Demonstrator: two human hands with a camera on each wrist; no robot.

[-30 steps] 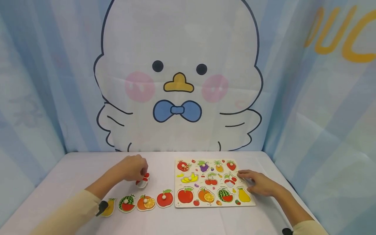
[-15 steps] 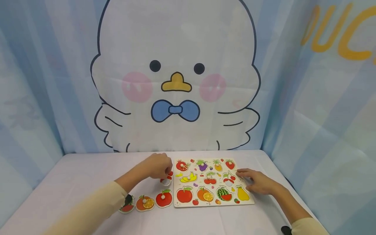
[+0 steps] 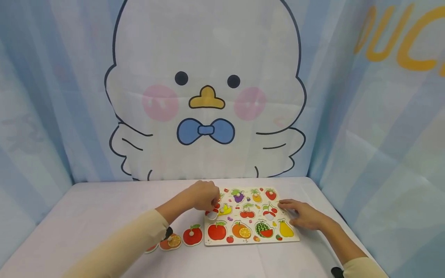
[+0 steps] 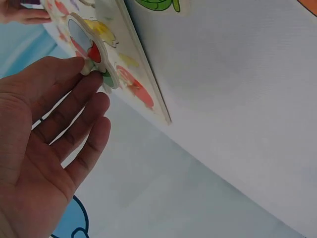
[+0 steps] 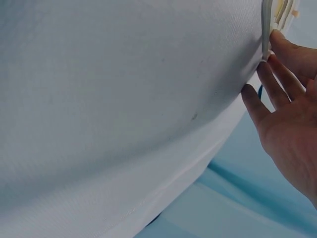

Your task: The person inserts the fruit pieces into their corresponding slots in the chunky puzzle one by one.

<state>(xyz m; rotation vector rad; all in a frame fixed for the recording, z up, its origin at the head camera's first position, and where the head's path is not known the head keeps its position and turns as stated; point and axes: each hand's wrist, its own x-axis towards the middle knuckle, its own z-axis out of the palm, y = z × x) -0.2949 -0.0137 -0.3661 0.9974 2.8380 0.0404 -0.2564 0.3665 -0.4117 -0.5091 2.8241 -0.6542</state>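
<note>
My left hand [image 3: 205,195] pinches a red-and-white fruit puzzle piece [image 3: 212,215] between thumb and fingertips. In the left wrist view, the piece [image 4: 91,47] is tilted, with green leaves near the fingertips of the left hand [image 4: 54,111]. It hangs over the left edge of a white fruit puzzle board [image 3: 240,242], partly covering the banana picture. A matching red-and-white fruit picture [image 3: 269,211] is on the board's right side. My right hand [image 3: 304,215] touches the board's right edge with extended fingers; in the right wrist view, its thumb and fingertips meet that edge.
Left of the board lie an apple piece [image 3: 192,235] and an orange piece [image 3: 171,242], each with a knob. A watermelon piece [image 3: 151,249] is mostly hidden by the left sleeve. A cartoon-printed curtain [image 3: 208,162] stands behind the table.
My left hand has carried the red-and-white fruit piece rightward, from the table to above the board's left side. The right hand stays at the board's right edge. The view has shifted slightly.
</note>
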